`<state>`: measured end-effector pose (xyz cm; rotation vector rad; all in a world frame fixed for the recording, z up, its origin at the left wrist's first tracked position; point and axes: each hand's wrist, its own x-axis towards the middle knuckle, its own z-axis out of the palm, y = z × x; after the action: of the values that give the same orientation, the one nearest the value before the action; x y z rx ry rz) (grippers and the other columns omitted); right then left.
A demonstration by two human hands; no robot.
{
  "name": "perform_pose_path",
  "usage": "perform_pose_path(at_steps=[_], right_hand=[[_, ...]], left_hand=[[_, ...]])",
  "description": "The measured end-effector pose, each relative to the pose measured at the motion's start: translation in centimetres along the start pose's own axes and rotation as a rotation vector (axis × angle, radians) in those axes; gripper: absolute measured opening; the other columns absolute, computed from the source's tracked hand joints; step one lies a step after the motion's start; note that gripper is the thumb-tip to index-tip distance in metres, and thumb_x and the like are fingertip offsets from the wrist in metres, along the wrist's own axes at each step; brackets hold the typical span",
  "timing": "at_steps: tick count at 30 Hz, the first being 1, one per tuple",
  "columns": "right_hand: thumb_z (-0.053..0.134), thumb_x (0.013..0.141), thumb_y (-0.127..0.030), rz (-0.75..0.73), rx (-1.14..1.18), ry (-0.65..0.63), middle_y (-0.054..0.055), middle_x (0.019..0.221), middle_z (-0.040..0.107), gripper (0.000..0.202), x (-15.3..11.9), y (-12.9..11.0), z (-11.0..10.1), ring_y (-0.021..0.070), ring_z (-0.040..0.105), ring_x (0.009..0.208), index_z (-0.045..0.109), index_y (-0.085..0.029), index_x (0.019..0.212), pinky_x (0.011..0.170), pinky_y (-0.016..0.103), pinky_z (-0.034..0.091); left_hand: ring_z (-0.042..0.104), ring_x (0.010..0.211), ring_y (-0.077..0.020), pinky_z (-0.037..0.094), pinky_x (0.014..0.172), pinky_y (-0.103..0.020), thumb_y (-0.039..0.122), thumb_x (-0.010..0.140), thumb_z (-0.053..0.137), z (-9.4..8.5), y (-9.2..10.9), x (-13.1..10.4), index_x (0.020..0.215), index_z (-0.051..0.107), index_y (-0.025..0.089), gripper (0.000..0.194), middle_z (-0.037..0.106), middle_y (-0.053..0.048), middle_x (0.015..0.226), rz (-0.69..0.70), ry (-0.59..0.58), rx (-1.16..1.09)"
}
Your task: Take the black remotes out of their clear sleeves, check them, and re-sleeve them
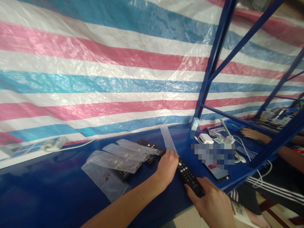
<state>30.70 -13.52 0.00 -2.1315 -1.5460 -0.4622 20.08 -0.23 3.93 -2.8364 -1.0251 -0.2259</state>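
A black remote control (187, 174) with white buttons is held at a slant above the blue table. My right hand (211, 199) grips its near end between thumb and fingers. At its far end, my left hand (168, 164) is closed on the mouth of a clear plastic sleeve (168, 136), which stretches away toward the back of the table. To the left of my left hand lie several more black remotes (154, 148), overlapping in a fanned row. Clear plastic sleeves (123, 160) cover some of them. One flatter sleeve (106, 180) lies nearest the front.
A blue metal frame post (210, 69) rises at the right. Beyond my right hand are a phone (217, 171), a white charger (205, 138) and cables. Another person's hand (251, 133) rests farther right. A power strip (45, 145) stands at the left, before a striped tarp (106, 79).
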Motion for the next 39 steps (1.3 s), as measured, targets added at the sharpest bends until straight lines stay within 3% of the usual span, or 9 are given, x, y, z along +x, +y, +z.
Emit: perform_pose_path(at_steps=[8, 13, 17, 23, 30, 36, 39], right_hand=[[0.053, 0.082, -0.051, 0.012, -0.015, -0.018, 0.001, 0.068, 0.064, 0.034, 2.4, -1.3, 0.9, 0.0152, 0.062, 0.056, 0.061, -0.022, 0.066, 0.047, 0.025, 0.032], [0.048, 0.085, -0.056, -0.050, 0.011, 0.103, 0.004, 0.076, 0.067, 0.041, 2.0, -0.1, 1.8, 0.0157, 0.064, 0.058, 0.067, -0.020, 0.080, 0.050, 0.024, 0.038], [0.044, 0.087, -0.056, -0.082, 0.037, 0.130, 0.004, 0.073, 0.066, 0.044, 2.0, 0.2, 2.5, 0.0162, 0.065, 0.061, 0.067, -0.019, 0.082, 0.050, 0.024, 0.038], [0.047, 0.085, -0.057, -0.025, 0.062, 0.028, 0.004, 0.073, 0.065, 0.042, 2.9, -0.5, 2.4, 0.0175, 0.065, 0.062, 0.066, -0.019, 0.079, 0.048, 0.025, 0.036], [0.057, 0.081, -0.052, -0.107, 0.387, -0.260, -0.001, 0.066, 0.060, 0.036, 3.2, 2.5, 1.2, 0.0142, 0.057, 0.056, 0.067, -0.020, 0.095, 0.053, 0.024, 0.042], [0.056, 0.082, -0.049, -0.089, 0.320, -0.143, -0.003, 0.058, 0.055, 0.034, 4.1, 2.1, 1.5, 0.0115, 0.052, 0.051, 0.052, -0.022, 0.062, 0.051, 0.022, 0.036], [0.055, 0.083, -0.033, -0.036, 0.192, -0.133, -0.003, 0.057, 0.054, 0.029, 5.3, 0.6, 1.8, 0.0110, 0.051, 0.050, 0.047, -0.021, 0.058, 0.048, 0.022, 0.029]], left_hand=[[0.059, 0.096, -0.0219, 0.053, 0.079, -0.032, 0.000, 0.085, 0.043, -0.2, 0.1, 0.1, 0.097, 0.062, 0.008, 0.024, 0.063, -0.013, 0.097, -0.040, 0.006, 0.002], [0.061, 0.095, -0.0223, 0.053, 0.076, -0.032, 0.001, 0.086, 0.043, -0.6, -0.2, 0.0, 0.101, 0.061, 0.008, 0.025, 0.063, -0.014, 0.100, -0.149, -0.053, -0.039], [0.061, 0.094, -0.0218, 0.052, 0.079, -0.032, 0.000, 0.086, 0.041, -0.6, 0.1, -0.1, 0.102, 0.061, 0.007, 0.026, 0.064, -0.014, 0.099, -0.081, -0.068, -0.075], [0.059, 0.094, -0.0232, 0.051, 0.080, -0.034, 0.004, 0.086, 0.047, -0.4, 0.3, -0.3, 0.099, 0.061, 0.007, 0.020, 0.063, -0.014, 0.098, -0.002, -0.031, -0.103], [0.059, 0.095, -0.0222, 0.050, 0.081, -0.033, -0.001, 0.084, 0.041, -0.4, 0.1, -0.3, 0.100, 0.060, 0.008, 0.027, 0.062, -0.014, 0.100, -0.028, -0.040, -0.129], [0.057, 0.098, -0.0225, 0.049, 0.085, -0.032, 0.000, 0.079, 0.046, -0.6, 0.7, -0.8, 0.102, 0.059, 0.007, 0.028, 0.062, -0.013, 0.102, 0.025, -0.061, -0.228], [0.057, 0.096, -0.0230, 0.050, 0.084, -0.034, 0.002, 0.079, 0.047, -0.6, 1.8, -1.4, 0.100, 0.059, 0.009, 0.025, 0.062, -0.012, 0.098, 0.071, -0.055, -0.243]])
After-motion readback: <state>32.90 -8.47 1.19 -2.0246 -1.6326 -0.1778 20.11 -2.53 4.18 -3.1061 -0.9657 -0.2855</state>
